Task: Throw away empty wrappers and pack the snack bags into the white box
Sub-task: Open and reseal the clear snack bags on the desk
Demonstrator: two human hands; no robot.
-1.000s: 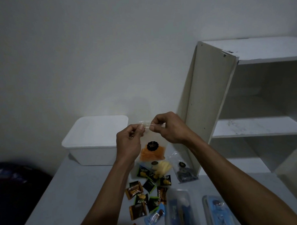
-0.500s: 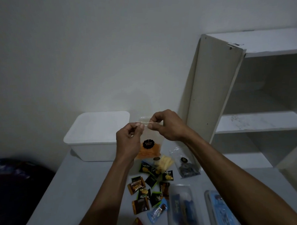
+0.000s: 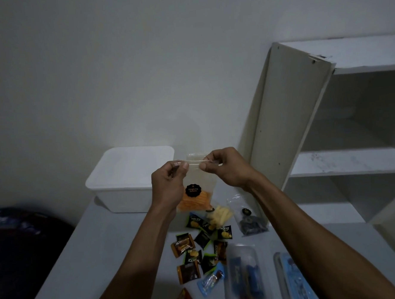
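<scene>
A clear zip bag of orange chips (image 3: 195, 199) with a black round label hangs upright above the table. My left hand (image 3: 167, 186) pinches its top strip at the left end. My right hand (image 3: 226, 167) pinches the same strip at the right end. The white box (image 3: 128, 180), lid on, stands on the table behind and left of my hands. Under the bag lie a bag of pale yellow sticks (image 3: 219, 216), a bag of dark snacks (image 3: 249, 221) and several small black, green and brown wrappers (image 3: 196, 247).
A white shelf unit (image 3: 326, 145) with an open door panel stands at the right. Two clear plastic containers (image 3: 243, 275) with blue contents sit at the table's near edge. A dark object (image 3: 20, 245) lies left of the table.
The view has tilted a little, so the shelf and table sit lower in frame. Both hands keep pinching the bag's top strip at nearly the same spot.
</scene>
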